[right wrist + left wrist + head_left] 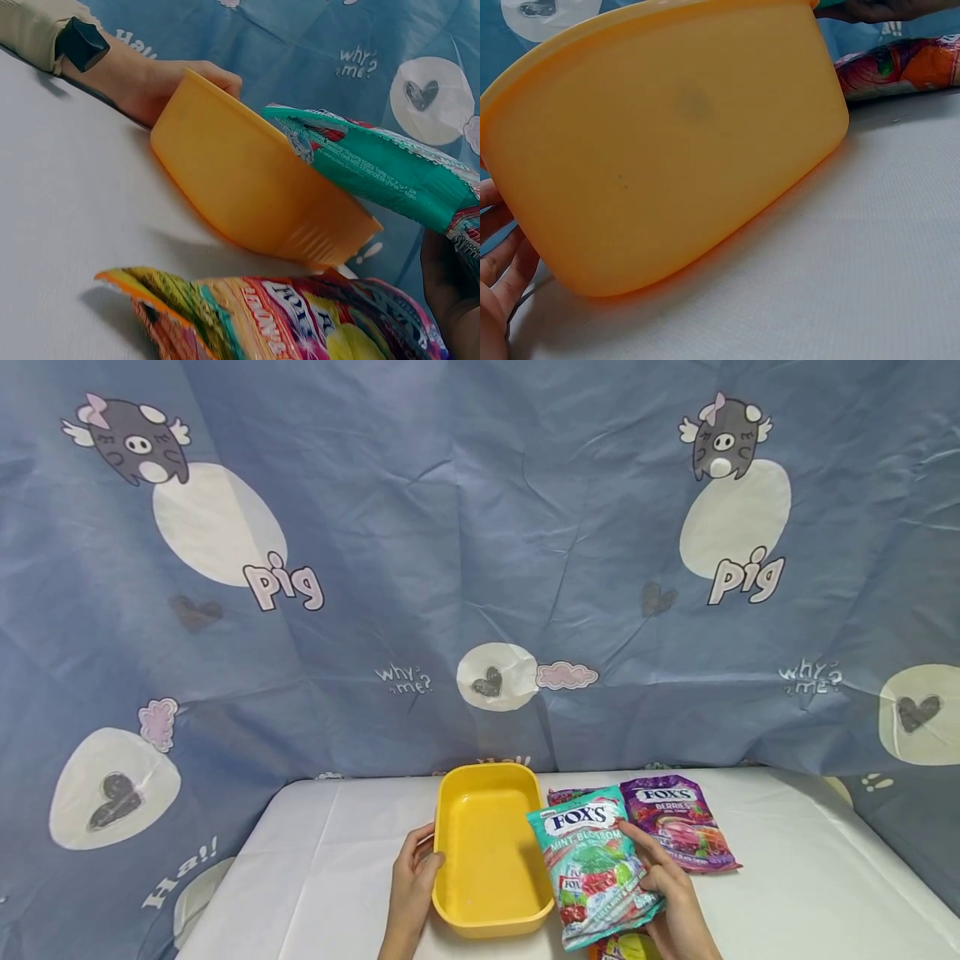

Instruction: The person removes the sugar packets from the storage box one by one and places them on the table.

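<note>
A yellow plastic basin [491, 852] sits on the white table, with no contents showing inside. My left hand [414, 872] grips its left side, thumb at the rim and fingers along the outer wall. In my right hand [670, 889] is a green bag of Fox's Mint Blossom candy [592, 864], thumb on its front. The candy bag is raised beside the basin's right edge, and in the right wrist view the bag [390, 180] overlaps the rim. Below it lies an orange and yellow candy bag [277, 319], partly hidden in the head view.
A purple bag of Fox's Berries candy [678, 827] lies on the white table [795, 868] to the right. Another purple-edged bag [566, 795] shows behind the green one. A blue printed cloth [420, 568] hangs behind the table.
</note>
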A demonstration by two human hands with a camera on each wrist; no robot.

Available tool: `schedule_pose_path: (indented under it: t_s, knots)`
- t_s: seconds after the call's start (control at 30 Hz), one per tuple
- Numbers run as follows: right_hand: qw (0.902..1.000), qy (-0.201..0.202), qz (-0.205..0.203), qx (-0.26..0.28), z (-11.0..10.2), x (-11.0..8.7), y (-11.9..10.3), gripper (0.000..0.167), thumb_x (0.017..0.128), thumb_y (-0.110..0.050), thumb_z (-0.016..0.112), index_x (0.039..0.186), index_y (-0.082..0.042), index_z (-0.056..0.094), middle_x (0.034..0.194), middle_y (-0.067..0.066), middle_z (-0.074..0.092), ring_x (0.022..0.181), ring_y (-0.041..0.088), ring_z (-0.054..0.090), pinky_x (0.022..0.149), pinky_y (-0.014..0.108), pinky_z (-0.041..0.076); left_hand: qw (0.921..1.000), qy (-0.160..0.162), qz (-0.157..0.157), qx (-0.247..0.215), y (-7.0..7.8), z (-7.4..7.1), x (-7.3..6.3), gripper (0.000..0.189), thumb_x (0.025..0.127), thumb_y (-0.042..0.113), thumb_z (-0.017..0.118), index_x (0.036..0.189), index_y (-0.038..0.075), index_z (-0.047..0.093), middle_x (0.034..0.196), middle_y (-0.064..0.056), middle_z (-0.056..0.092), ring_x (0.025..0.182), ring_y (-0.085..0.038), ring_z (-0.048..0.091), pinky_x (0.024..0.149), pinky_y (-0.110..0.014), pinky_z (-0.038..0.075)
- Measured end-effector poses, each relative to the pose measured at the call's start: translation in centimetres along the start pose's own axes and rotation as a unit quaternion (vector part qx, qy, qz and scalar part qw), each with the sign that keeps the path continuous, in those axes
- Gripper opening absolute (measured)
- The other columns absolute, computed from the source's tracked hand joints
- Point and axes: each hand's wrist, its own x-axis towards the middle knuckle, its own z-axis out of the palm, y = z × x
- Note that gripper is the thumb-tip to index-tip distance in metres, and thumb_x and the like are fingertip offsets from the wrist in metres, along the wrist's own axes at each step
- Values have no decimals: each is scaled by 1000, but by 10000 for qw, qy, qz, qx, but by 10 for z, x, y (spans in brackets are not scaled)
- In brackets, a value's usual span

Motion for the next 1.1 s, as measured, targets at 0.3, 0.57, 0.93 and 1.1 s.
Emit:
schedule_pose_path:
  t_s: [0.3, 0.57, 0.93, 1.1]
  knots:
    - [9998, 2, -94, -160, -10, -2, 0, 69, 82, 1, 28, 149, -18, 27, 134, -14, 42, 110, 16, 56, 89, 36, 54, 10000, 13, -21, 50, 0, -1, 1, 43, 88, 9, 52, 131, 9, 51, 135, -14, 53, 122, -28, 53, 89, -29, 55]
    - [9991, -260, -221, -254, -21, -4, 4, 67, 85, 0, 27, 150, -17, 23, 133, -20, 45, 111, 13, 56, 90, 35, 55, 10000, 7, -36, 80, 1, 0, 1, 43, 87, 9, 52, 130, 8, 51, 135, -14, 52, 123, -28, 52, 89, -29, 55]
    - [9995, -10, 70, -303, -39, -10, 8, 69, 83, -1, 29, 149, -18, 25, 122, -26, 52, 108, 18, 60, 88, 45, 55, 10000, 24, -5, 73, 0, -1, 1, 42, 87, 8, 52, 129, 9, 52, 134, -13, 53, 123, -28, 52, 89, -28, 55]
    - [9995, -180, 63, -254, -50, -13, 9, 69, 84, 0, 29, 150, -19, 21, 120, -29, 54, 106, 18, 62, 87, 47, 56, 9999, 58, 9, 115, -1, 0, 2, 42, 86, 8, 53, 129, 9, 53, 134, -13, 53, 122, -28, 53, 90, -29, 55]
